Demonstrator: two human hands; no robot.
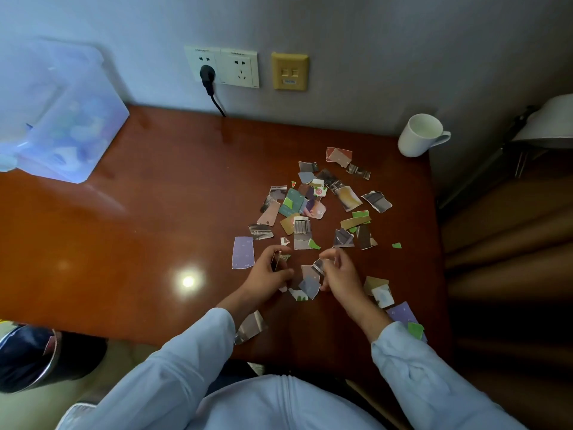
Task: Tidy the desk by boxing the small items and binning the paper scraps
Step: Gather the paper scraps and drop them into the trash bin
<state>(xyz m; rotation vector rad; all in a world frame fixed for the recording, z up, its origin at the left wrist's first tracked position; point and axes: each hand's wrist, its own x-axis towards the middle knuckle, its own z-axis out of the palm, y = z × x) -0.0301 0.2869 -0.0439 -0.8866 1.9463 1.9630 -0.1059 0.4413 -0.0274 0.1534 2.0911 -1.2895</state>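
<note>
Gathering torn paper, both hands work at the near edge of a scatter of scraps (313,203) on the right half of a reddish wooden desk (155,218). The left hand (269,270) curls around a few collected pieces, fingers closed on them with the edges standing up between thumb and fingers. The right hand (339,274) pinches a small grey scrap (319,265) between thumb and fingertips, just above a larger grey-blue piece (310,285) lying flat between the two hands. Most scraps lie in a loose heap farther out, with a lilac piece (243,252) just left of the left hand, a shiny grey piece (249,327) near the left sleeve, and a few more, one lilac with a green bit on it (406,319), beside the right sleeve. A clear plastic box (62,119) with its lid on stands at the far left corner of the desk, well apart from the paper, with blurred coloured items inside. A white mug (420,138) stands at the far right corner. Below the desk on the near left sits a dark bin (28,355). On the wall behind are sockets (221,68), one with a black plug (207,76) in it.
</note>
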